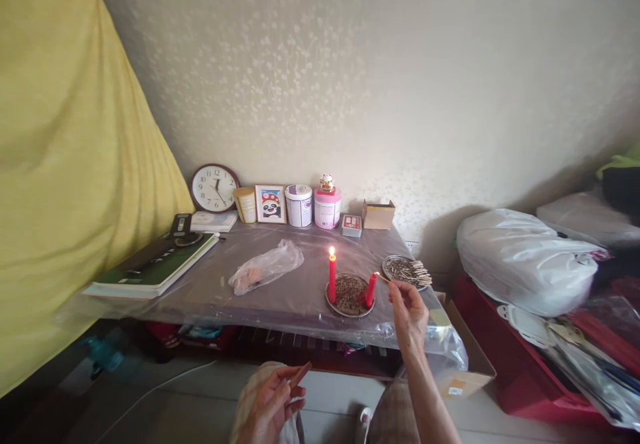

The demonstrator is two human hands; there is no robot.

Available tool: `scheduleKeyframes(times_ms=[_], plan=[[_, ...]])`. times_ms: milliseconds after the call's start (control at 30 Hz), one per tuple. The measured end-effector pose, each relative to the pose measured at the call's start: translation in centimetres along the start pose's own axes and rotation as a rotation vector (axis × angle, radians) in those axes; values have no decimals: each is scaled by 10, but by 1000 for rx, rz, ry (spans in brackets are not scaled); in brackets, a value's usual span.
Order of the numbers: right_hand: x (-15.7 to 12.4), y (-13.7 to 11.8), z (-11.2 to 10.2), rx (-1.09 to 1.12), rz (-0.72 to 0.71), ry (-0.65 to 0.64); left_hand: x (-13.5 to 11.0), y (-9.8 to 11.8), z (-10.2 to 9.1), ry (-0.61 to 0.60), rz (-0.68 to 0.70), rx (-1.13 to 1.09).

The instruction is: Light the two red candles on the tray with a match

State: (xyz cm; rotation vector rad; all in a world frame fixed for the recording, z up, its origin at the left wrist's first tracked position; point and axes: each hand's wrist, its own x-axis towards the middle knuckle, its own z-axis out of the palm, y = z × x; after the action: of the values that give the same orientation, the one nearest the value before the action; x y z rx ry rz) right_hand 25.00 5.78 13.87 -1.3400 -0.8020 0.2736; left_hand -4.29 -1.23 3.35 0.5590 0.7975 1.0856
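At shorter red candle (371, 291) — right fingers (399, 287) pinching match (383, 278); left fingers (281, 376) holding flat piece (301, 374)

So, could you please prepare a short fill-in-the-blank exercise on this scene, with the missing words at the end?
1. The taller, slim red candle has a burning ____ at its top.
2. The person's ____ hand pinches a thin wooden matchstick close to the shorter red candle.
3. The small white-and-red cat figurine sits on a round canister with a ____ lid.
4. The thick rectangular book has a mostly ____ cover.

Missing words: flame; right; pink; green.
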Motion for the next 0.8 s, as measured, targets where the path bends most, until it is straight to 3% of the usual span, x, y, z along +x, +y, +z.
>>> scheduleKeyframes(times_ms=[800], plan=[[0,5,4,12,22,-29,2,0,-3,-28,-17,-29]])
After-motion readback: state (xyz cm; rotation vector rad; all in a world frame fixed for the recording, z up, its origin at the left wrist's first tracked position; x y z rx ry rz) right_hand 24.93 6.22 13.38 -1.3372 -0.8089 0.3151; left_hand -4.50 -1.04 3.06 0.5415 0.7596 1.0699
